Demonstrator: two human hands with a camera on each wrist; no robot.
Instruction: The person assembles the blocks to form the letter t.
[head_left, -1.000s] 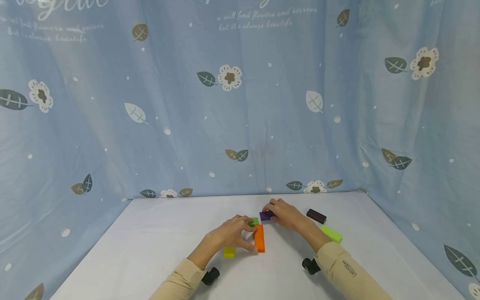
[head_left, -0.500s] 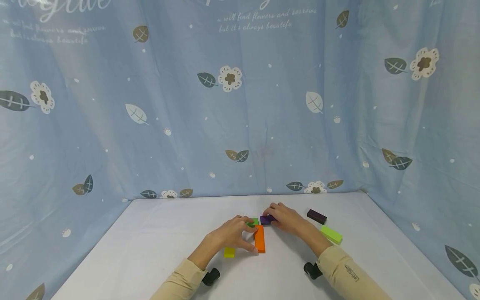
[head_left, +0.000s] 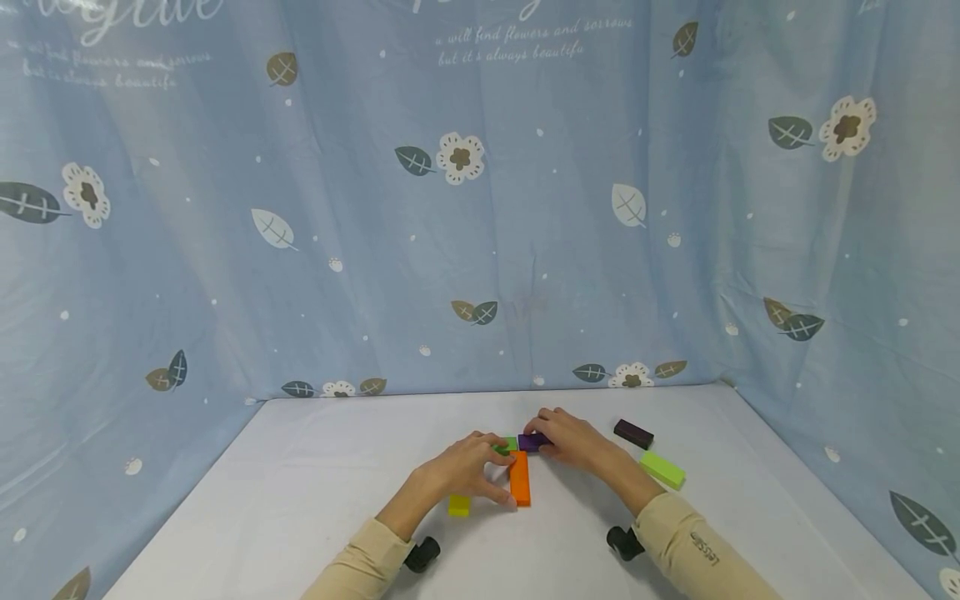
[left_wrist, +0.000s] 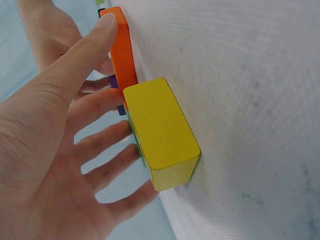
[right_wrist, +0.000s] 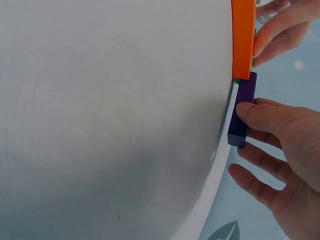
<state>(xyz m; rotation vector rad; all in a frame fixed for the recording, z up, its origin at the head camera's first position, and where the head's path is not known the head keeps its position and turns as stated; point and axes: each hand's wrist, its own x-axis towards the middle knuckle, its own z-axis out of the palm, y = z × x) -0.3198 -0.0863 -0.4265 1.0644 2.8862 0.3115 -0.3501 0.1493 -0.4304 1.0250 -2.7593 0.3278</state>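
An orange block [head_left: 520, 480] lies lengthwise on the white table, with thumb and index finger of my left hand [head_left: 467, 467] holding it at its two ends. The other left fingers reach along a green block [head_left: 512, 442], partly hidden at the orange block's far end. My right hand [head_left: 573, 439] pinches a purple block [right_wrist: 243, 107] between thumb and fingers. In the head view, the purple block sits right of the green one, its left end close by the orange block's far end. A yellow block [left_wrist: 162, 125] stands beneath the left palm, left of the orange block.
Right of the right hand lie a dark brown block [head_left: 633, 433] and a lime-green block [head_left: 663, 470]. Black wrist cameras hang under both forearms, the left camera [head_left: 422, 554] close to the yellow block. A blue patterned curtain [head_left: 480, 250] encloses the table's back and sides.
My right hand has drawn the purple block toward me, then slightly left, up to the green and orange blocks. The left hand stays in place.
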